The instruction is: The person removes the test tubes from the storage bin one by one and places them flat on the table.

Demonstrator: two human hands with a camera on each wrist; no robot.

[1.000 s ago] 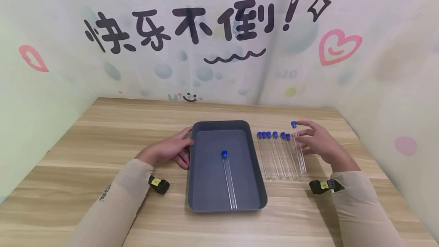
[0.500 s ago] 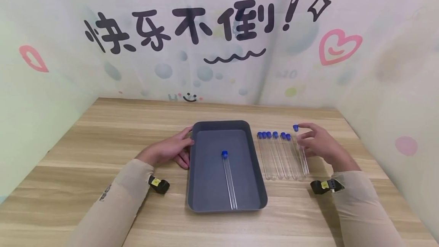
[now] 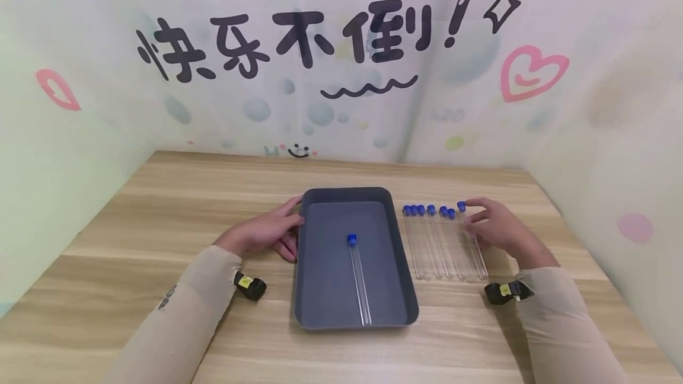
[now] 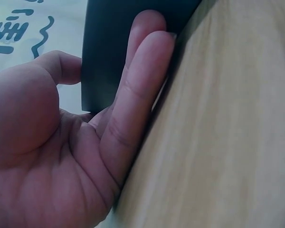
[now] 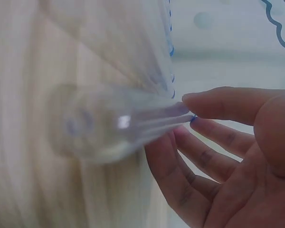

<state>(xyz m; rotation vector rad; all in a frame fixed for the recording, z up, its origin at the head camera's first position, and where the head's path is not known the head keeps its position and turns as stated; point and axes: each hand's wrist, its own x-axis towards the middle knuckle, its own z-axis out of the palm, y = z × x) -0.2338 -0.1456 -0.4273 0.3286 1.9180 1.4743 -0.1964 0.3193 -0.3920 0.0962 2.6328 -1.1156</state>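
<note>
My left hand (image 3: pixel 265 233) rests against the left wall of a dark grey tray (image 3: pixel 303 277). In the left wrist view its straight fingers (image 4: pixel 137 90) lie along the tray wall (image 4: pixel 103 57). Inside the tray lies one clear test tube (image 3: pixel 360 283) with a blue cap. Right of the tray, my right hand (image 3: pixel 501 231) pinches another blue-capped test tube (image 3: pixel 481 259) near its cap. In the right wrist view, thumb and fingers close on the tube's capped end, and its rounded end (image 5: pixel 95 128) points at the camera.
A row of several capped test tubes (image 3: pixel 434 248) lies between the tray and my right hand. Wood-patterned table (image 3: pixel 229 176) surrounds them. A printed cloth (image 3: pixel 341 123) hangs along the table's back edge.
My right hand has moved its test tube slightly right and lowered the capped end toward the table, at the right end of the row. The left hand stays at the tray.
</note>
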